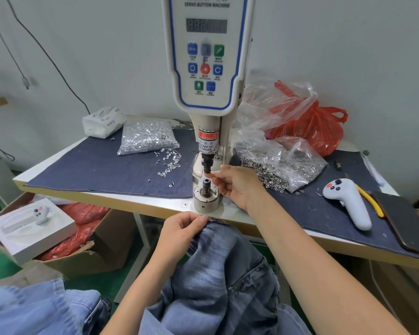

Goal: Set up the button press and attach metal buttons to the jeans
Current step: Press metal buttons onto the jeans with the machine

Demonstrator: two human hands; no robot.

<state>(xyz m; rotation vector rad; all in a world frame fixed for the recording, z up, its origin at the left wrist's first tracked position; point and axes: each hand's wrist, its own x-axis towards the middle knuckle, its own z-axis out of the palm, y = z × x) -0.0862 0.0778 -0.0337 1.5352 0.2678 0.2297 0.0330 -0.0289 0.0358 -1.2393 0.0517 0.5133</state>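
Observation:
A white servo button machine stands at the table's front edge, with a black upper punch above a spring-loaded lower die. My right hand reaches in from the right; its fingertips pinch a small piece right under the upper punch. My left hand grips the waistband edge of light blue jeans, held just below the table edge in front of the machine. A clear bag of silver tacks lies left of the machine, with loose tacks beside it. A bag of metal buttons lies on the right.
Dark denim cloth covers the table. A white handheld controller, yellow-handled pliers and a dark phone lie at right. A tissue pack and red plastic bags sit behind. A cardboard box stands below left; more jeans are piled nearby.

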